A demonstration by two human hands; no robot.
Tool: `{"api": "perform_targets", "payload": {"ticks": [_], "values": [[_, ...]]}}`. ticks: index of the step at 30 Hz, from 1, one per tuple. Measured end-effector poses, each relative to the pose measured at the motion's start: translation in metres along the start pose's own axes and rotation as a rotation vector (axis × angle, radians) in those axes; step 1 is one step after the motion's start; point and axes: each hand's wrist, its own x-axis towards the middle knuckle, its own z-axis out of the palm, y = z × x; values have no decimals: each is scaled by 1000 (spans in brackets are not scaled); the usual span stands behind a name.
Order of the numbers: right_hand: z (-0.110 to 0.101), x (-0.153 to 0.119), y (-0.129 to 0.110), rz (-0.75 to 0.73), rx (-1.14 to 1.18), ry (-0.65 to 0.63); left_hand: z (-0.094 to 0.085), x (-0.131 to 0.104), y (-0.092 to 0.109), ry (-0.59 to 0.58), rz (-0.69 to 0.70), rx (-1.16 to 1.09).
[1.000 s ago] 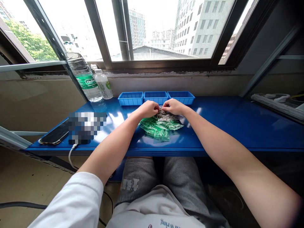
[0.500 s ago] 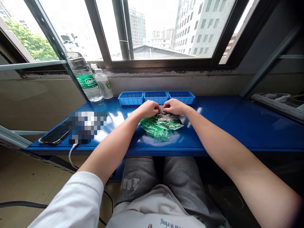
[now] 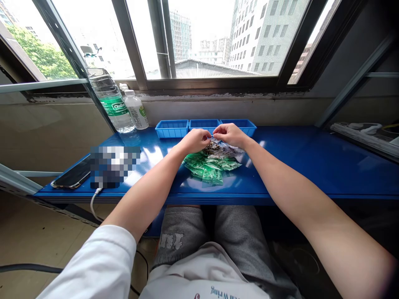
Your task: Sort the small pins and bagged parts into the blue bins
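My left hand [image 3: 198, 141] is over the far left side of a pile, fingers curled together at the tips. My right hand [image 3: 231, 135] hovers just right of it, thumb and fingertips pinched; whatever either hand holds is too small to make out. Beneath the fingertips lies a heap of small, thin metal pieces [image 3: 213, 148]. Clear plastic packets [image 3: 227, 152] lie on its right side, partly under my right hand. In front of these, several green plastic packets [image 3: 207, 169] are spread on the blue table [image 3: 305, 166].
Three blue bins stand in a row behind my hands: a left bin [image 3: 172, 131], a middle bin [image 3: 199, 124] and a right bin [image 3: 247, 129]. A large water bottle [image 3: 114, 101] and a white bottle [image 3: 137, 111] stand at back left. A phone [image 3: 72, 172] lies near the left edge.
My right hand has risen slightly and moved back from the metal heap, toward the bins. My left hand has shifted up a little. The packets lie much as before.
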Motion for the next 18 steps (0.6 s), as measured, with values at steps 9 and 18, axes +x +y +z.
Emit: {"api": "perform_targets", "payload": {"ticks": [9,18], "values": [[1,-4,-8,-5,166,-16,-3,0,4,132,-92,-46],[3,-5,-8,-29,222,-7,-1,3,1,166,-74,-3]]}}
